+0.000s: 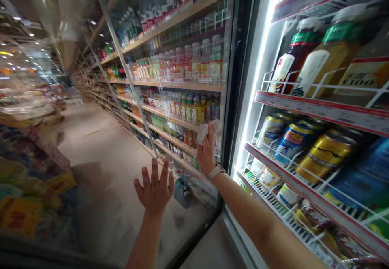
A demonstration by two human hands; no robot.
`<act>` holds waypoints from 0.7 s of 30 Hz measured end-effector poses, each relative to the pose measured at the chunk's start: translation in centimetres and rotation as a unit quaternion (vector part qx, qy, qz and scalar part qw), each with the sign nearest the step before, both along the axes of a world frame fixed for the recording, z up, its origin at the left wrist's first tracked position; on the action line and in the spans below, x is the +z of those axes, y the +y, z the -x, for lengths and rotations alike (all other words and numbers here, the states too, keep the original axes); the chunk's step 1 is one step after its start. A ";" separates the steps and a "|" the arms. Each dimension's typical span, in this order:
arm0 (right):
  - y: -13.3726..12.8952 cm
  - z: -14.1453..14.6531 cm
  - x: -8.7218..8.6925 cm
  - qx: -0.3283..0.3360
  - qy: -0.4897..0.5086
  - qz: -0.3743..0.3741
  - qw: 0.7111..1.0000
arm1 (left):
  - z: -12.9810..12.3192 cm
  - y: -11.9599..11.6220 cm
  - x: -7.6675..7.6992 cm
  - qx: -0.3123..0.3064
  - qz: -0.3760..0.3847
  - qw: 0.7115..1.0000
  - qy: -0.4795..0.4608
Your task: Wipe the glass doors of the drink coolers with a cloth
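A glass door (115, 204) with a dark frame stands open in front of me, showing shelves of bottles in or through its pane. My right hand (206, 151), with a watch (216, 171) on the wrist, presses a crumpled white cloth or tissue (214, 127) on the glass near the door's upright frame. Lower and to the left, my left hand (154, 186) is raised with its fingers spread at the glass, holding nothing.
At the right, a lit fridge holds bottles (316, 64), cans (323, 155) and packs on wire shelves (322, 115). A blue bag or bin (182, 192) shows beyond the glass. Packaged goods (21, 212) are stacked at the lower left, beside the floor (100, 151).
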State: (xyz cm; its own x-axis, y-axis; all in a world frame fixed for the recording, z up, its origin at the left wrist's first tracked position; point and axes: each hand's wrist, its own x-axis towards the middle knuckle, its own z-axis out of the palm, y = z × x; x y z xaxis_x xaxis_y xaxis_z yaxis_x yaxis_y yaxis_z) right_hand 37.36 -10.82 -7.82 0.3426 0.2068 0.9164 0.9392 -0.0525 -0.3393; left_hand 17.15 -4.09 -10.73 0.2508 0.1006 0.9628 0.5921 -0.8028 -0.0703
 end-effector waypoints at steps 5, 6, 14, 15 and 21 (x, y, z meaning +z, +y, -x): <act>-1.4 3.6 -10.3 0.024 -0.009 0.055 0.998 | 0.0 -0.1 -0.1 0.031 -0.025 0.999 0.000; -1.8 4.3 -12.4 0.029 -0.017 0.065 0.997 | 0.0 -0.1 -0.1 0.034 -0.025 0.999 -0.001; -1.6 1.8 -11.3 0.030 -0.034 0.101 0.994 | 0.0 0.1 0.7 0.036 -0.057 0.998 0.000; -1.1 1.0 -9.3 0.024 -0.027 0.095 0.995 | 0.0 0.2 1.0 0.040 -0.066 0.997 0.001; 1.3 -0.8 -2.2 -0.021 0.040 -0.020 0.999 | -0.2 1.2 1.5 0.037 -0.081 0.996 0.005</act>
